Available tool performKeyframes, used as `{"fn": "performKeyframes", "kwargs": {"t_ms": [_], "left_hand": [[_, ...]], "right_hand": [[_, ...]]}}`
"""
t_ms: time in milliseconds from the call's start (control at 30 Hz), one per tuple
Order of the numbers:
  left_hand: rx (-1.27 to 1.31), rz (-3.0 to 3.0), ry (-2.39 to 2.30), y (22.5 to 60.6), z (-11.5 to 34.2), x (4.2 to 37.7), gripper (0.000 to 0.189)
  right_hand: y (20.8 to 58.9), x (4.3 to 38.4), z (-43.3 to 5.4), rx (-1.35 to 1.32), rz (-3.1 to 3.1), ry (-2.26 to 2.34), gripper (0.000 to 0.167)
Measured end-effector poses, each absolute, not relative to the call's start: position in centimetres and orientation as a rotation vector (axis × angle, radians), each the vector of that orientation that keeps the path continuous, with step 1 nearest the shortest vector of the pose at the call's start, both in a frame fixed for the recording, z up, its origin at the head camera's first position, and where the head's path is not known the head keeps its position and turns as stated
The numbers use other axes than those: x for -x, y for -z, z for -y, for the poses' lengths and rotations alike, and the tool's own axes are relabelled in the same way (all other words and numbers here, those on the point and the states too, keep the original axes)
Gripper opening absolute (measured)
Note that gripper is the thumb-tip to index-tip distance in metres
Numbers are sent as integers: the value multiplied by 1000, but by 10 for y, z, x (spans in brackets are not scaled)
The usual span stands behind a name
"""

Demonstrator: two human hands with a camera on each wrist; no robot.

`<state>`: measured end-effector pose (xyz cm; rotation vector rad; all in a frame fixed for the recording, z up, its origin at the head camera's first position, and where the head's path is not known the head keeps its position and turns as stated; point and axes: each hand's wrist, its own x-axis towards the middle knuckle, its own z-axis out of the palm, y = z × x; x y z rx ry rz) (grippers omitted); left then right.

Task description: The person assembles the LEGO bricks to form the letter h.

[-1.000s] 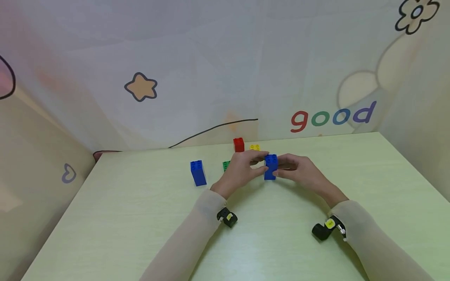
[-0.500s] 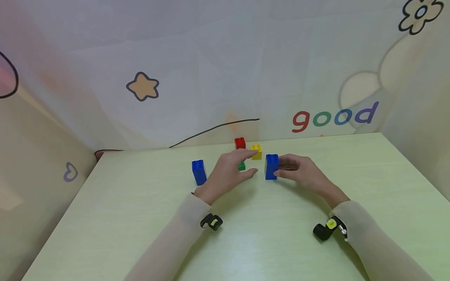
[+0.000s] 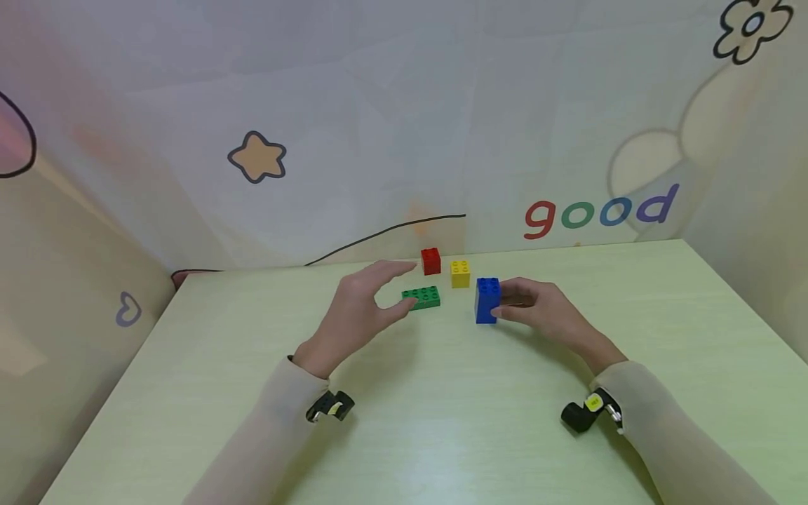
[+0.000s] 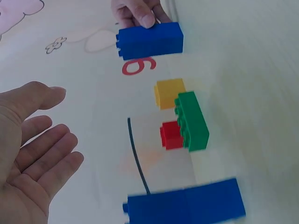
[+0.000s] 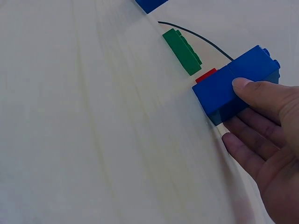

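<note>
Right hand (image 3: 539, 305) is pinching an upright blue block (image 3: 485, 300) near the far edge of the desk (image 3: 473, 421), left hand (image 3: 353, 305) is hovering, thumb and fingers wide apart, green block (image 3: 426, 298) is lying by its thumb

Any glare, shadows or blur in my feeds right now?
Head: pale sheen on the near part of the table, soft shadow beside the left hand; left wrist: slightly soft, other blue block cropped at the bottom; right wrist: dimmer, underside of the held blue block in shade.
</note>
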<state>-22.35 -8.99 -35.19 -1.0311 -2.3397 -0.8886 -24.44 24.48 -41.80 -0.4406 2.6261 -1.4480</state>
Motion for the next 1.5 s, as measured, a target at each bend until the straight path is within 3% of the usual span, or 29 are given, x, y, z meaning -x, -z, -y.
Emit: {"fn": "performKeyframes", "kwargs": {"t_ms": [667,1500], "left_hand": [[650,2532,1173,364,169,232,59],[529,2730,1595,401,189,248,41]], "right_hand": [[416,245,-243,440,-2605,1453,52],[418,245,-245,439,-2618,1436,51]]}}
